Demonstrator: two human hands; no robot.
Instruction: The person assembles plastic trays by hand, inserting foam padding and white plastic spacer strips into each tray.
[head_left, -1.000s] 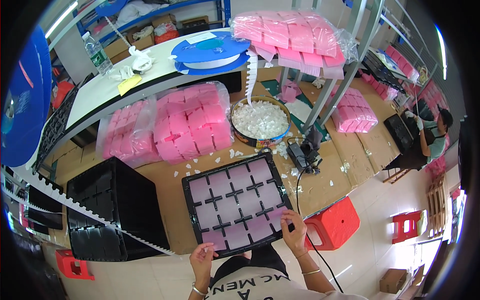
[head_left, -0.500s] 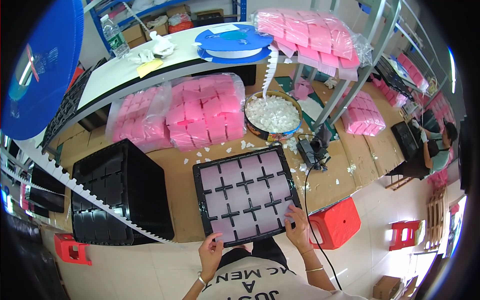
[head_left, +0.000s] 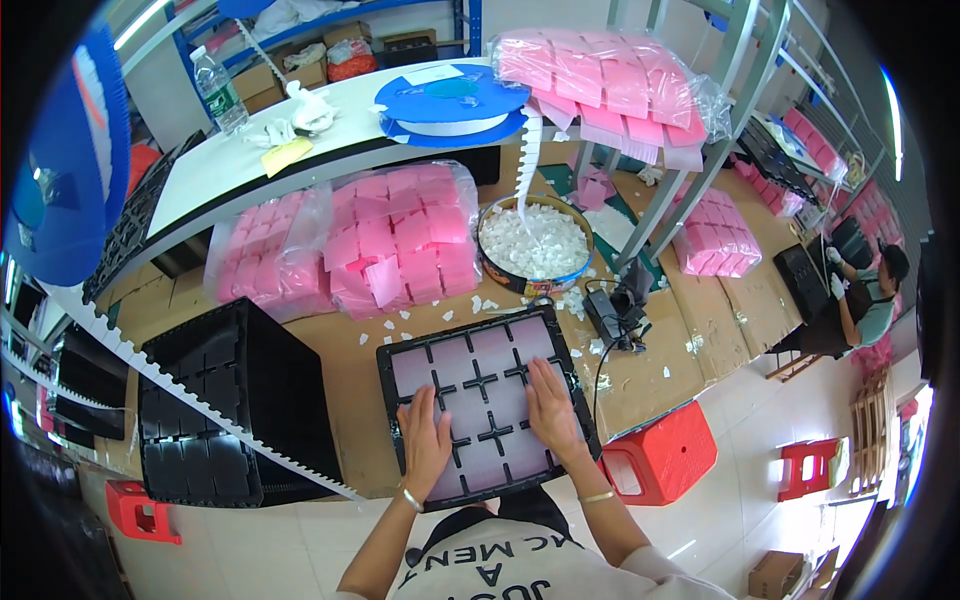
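In front of me a black tray lies on the cardboard-covered bench, its near edge by my lap. Cross-shaped dividers part it into compartments, and pale pinkish-lilac sheets fill them. My left hand rests flat on the tray's left part, fingers stretched forward. On the right part my right hand lies likewise, fingers extended over a sheet. Neither hand grips anything. Both hide some of the compartments beneath.
A stack of black trays stands at left, crossed by a white notched strip. Bagged pink pieces, a tub of white scraps and a black power adapter lie beyond. A red stool stands right; a co-worker sits farther off.
Both hands have moved from the tray's near corner and right edge inward onto its sheets, fingers now stretched out flat. The view has shifted slightly.
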